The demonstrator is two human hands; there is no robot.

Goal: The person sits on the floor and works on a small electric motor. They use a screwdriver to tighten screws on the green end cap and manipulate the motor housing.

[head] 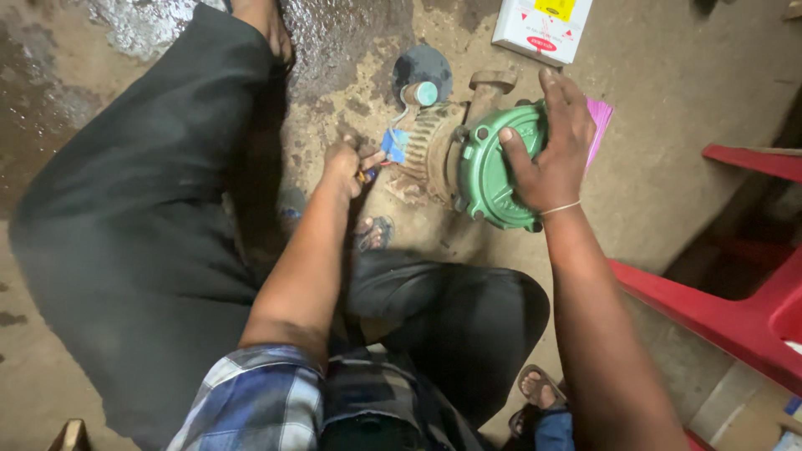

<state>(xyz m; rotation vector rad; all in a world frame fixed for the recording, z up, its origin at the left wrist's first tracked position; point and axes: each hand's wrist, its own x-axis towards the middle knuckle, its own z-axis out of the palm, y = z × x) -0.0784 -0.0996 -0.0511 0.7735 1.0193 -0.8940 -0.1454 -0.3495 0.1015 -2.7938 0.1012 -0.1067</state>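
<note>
A small motor pump lies on the dirt floor, with a green round casing (pixel 489 179) and a rusty ribbed motor body (pixel 430 150). My right hand (pixel 547 146) rests spread over the green casing and grips its edge. My left hand (pixel 351 163) is closed around a small tool with a yellow and blue handle (pixel 368 174), at the motor's left side. Blue wire ends (pixel 394 144) and a teal-capped cylinder (pixel 420 93) hang off the motor just beyond that hand.
A white box (pixel 541 27) lies on the floor beyond the pump. A pink sheet (pixel 599 125) sticks out behind my right hand. A red plastic chair (pixel 735 309) stands at the right. My dark-trousered legs fill the left and centre; wet patches mark the floor at top left.
</note>
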